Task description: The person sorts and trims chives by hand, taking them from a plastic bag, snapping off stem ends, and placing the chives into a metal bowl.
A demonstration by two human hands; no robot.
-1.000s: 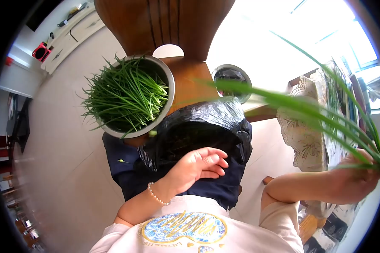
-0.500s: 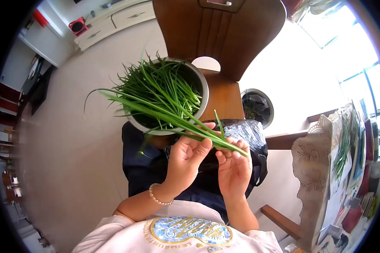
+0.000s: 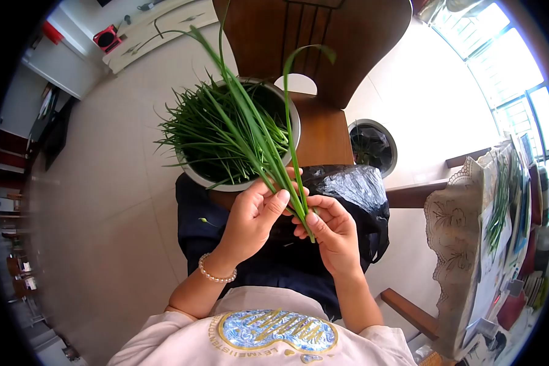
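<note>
Several long green garlic chives [image 3: 263, 143] stand up from between my hands, tips fanned toward the chair back. My left hand [image 3: 256, 213], with a beaded bracelet on the wrist, is closed round the stalks above their base. Lower down, my right hand [image 3: 334, 235] pinches the pale stalk ends between thumb and fingers. Just beyond, a metal basin [image 3: 294, 116] heaped with more chives [image 3: 216, 131] rests on the wooden chair seat [image 3: 323, 134]. Across my lap lies a black plastic bag [image 3: 348, 189], partly hidden by my hands.
A bin [image 3: 372, 149] lined with dark plastic stands on the floor right of the chair. At the right, a lace-covered table [image 3: 448, 226] carries papers, books and a bunch of chives [image 3: 500, 201]. A low white cabinet [image 3: 171, 36] is at the back left.
The held chives have swung from pointing left over the basin to pointing more upright, toward the chair back. My right hand has moved slightly down and now pinches the stalk ends with its thumb over them.
</note>
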